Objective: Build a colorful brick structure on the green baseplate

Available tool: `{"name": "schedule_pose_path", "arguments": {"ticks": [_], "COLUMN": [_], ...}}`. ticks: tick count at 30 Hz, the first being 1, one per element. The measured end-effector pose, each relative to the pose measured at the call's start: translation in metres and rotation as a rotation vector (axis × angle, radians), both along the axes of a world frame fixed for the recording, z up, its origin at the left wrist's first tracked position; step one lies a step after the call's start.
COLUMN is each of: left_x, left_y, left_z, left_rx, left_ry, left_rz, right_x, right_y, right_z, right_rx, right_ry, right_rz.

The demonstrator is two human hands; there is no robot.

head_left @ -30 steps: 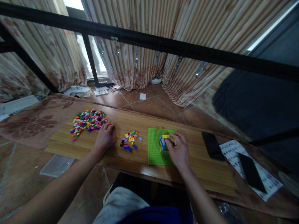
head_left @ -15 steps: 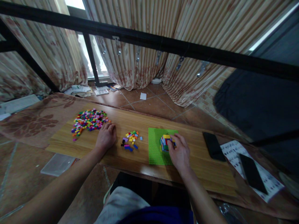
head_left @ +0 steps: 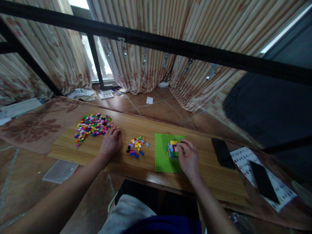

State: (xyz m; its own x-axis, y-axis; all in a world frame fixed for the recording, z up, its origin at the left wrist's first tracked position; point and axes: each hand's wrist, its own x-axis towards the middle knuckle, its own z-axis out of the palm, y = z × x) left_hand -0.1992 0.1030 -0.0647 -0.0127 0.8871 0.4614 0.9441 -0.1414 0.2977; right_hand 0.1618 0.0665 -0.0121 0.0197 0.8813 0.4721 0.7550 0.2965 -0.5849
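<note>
In the head view, two bare forearms are being stretched forward over the counter (head_left: 214, 183). The left hand (head_left: 111, 142) is being rested with its back uppermost, right at the near right edge of one large heap of bricks (head_left: 91, 125); its fingers are being held loosely curled, and whether anything is being gripped beneath them cannot be made out. The right hand (head_left: 188, 156) is being held over the right side of one multicoloured brick build (head_left: 172, 150), its wrist being angled inward and its thumb and forefinger being pinched close together at the upper right of the build; whether a brick is being gripped there cannot be discerned. The build is being carried by one green baseplate (head_left: 162, 164), from about its middle toward its right. Between the left hand and the baseplate, one smaller group of bricks (head_left: 137, 143) is being spread out, with one light blue brick (head_left: 147, 144) being left just apart at its right; the bricks in both piles are being shown too small for a sure count. Two black phones are being seen at the right, one phone (head_left: 223, 152) being supported by the counter and the other phone (head_left: 263, 181) by one printed sheet (head_left: 240, 154).
</note>
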Motion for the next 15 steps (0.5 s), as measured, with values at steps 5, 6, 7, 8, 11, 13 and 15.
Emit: {"name": "schedule_pose_path", "arguments": {"ticks": [5,6,7,8,11,13,15], "left_x": [0.001,0.001,0.001,0.002,0.002,0.003,0.003], "left_y": [-0.001,-0.001,-0.001,-0.001,-0.002,-0.002,-0.002], "left_z": [0.002,0.002,0.002,0.002,0.003,0.002,0.002], "left_rx": [0.002,0.003,0.005,0.006,0.005,0.000,-0.003], "left_ry": [-0.004,-0.005,-0.007,-0.010,-0.014,-0.018,-0.026], "left_rz": [-0.001,-0.001,0.000,0.002,0.008,0.006,0.005], "right_x": [-0.005,-0.007,-0.010,-0.012,-0.021,-0.026,-0.029], "right_y": [0.004,0.005,0.005,0.006,0.007,0.008,0.008], "right_z": [-0.005,-0.006,-0.008,-0.010,-0.012,-0.011,-0.010], "right_rx": [-0.015,-0.019,-0.022,-0.025,-0.018,-0.013,-0.016], "right_ry": [0.125,0.151,0.175,0.195,0.223,0.217,0.200], "right_rz": [-0.088,-0.112,-0.134,-0.154,-0.197,-0.209,-0.210]}}
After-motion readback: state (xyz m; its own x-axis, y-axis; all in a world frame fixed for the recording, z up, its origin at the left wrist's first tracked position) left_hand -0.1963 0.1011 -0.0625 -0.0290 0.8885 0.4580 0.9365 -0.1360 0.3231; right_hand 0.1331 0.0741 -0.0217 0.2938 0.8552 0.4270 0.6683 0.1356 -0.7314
